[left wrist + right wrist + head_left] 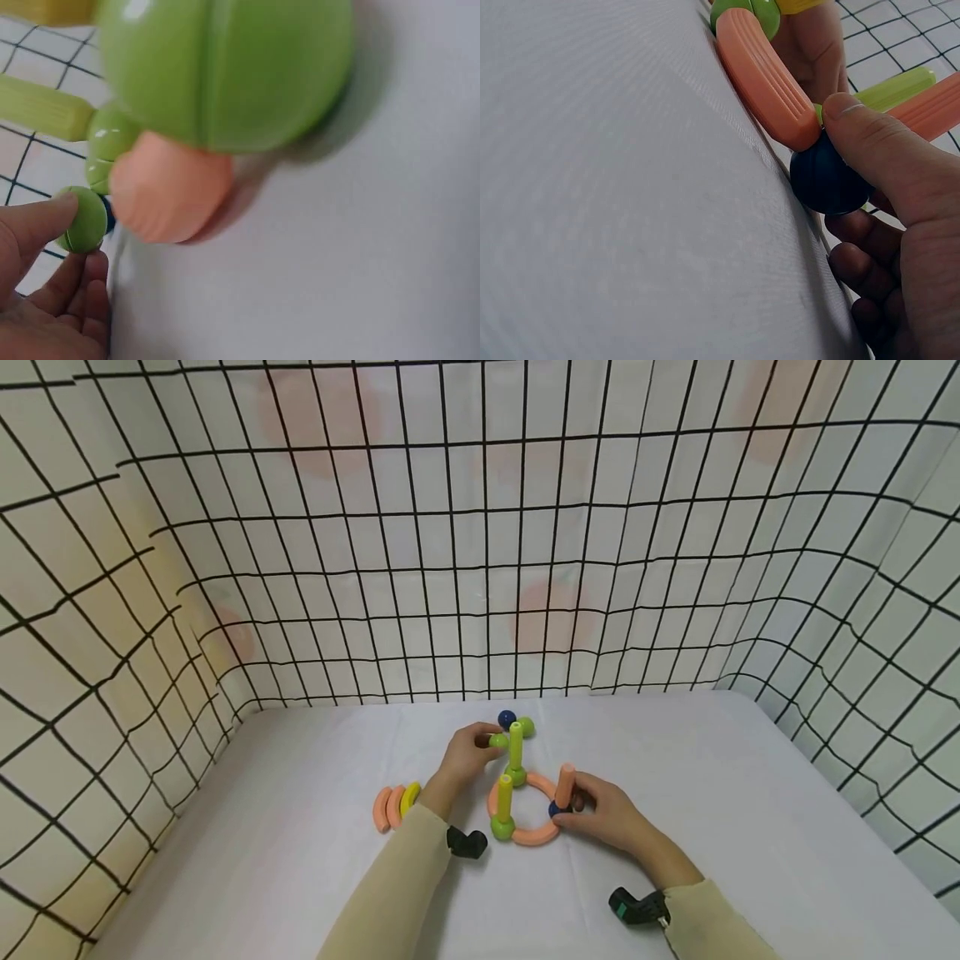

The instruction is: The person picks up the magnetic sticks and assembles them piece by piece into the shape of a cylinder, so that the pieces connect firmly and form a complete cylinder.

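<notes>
Between thumb and fingers, my left hand (467,753) pinches a green ball (87,220) behind the ring. My right hand (604,811) grips the dark blue ball (828,175) at the ring's right side. The ring is made of curved orange pieces (535,837) joined by balls. From the blue ball an orange rod (566,786) stands up. A yellow rod (505,798) rises from the front green ball (502,827), and a yellow-green rod (516,747) from the rear green ball (515,775).
Left of the ring, two curved orange pieces (382,809) and a curved yellow piece (409,798) lie side by side. A loose blue ball (507,719) and a green ball (527,727) sit at the back. Black grid netting (480,568) surrounds the white table (285,877).
</notes>
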The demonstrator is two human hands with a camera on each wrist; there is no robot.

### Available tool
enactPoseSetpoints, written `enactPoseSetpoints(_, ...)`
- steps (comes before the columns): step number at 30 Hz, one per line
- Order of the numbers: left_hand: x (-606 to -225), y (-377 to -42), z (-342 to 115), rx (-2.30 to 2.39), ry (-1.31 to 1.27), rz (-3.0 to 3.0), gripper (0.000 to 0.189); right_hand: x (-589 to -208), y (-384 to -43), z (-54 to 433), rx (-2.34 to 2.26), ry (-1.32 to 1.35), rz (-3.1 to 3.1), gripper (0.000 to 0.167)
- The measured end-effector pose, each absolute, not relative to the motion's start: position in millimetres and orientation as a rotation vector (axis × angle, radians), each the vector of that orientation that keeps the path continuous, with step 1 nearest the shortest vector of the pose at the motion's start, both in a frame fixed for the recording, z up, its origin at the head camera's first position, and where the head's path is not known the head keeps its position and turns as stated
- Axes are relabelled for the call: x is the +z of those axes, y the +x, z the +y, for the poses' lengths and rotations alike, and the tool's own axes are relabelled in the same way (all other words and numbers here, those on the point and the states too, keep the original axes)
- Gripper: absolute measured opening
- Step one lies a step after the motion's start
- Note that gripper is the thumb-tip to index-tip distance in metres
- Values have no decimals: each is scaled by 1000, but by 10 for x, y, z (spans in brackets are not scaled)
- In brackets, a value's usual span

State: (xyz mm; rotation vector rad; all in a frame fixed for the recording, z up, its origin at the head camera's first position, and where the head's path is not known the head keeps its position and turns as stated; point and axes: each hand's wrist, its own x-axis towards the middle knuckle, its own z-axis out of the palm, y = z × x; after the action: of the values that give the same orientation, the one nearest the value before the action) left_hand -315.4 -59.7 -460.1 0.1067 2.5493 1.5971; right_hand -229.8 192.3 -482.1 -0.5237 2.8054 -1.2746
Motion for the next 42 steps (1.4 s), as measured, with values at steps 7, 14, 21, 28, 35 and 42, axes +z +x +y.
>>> enactPoseSetpoints(7, -4514, -3083, -666, 1760, -4, 2438, 37, -4832, -2284, 1914, -1278, -532, 2794, 33)
enactPoseSetpoints(14, -4338, -3032, -625, 1978, -16, 2304, 39, -4826, -2295, 1930, -1260, -538, 2817, 33)
enactPoseSetpoints(21, -4161, -2965, -569, 2116, -31, 2286, 35, -4833, -2303, 1934, -1257, -530, 2825, 33)
enactPoseSetpoints(28, -3993, -2878, -505, 2126, 95, 2291, 35, -4831, -2299, 1939, -1243, -540, 2847, 34)
enactPoseSetpoints(35, -3918, -2809, -463, 2095, 203, 2305, 35, -4832, -2300, 1945, -1256, -566, 2852, 33)
enactPoseSetpoints(42, -3950, -2788, -466, 2045, 235, 2361, 33, -4837, -2304, 1946, -1256, -588, 2844, 32)
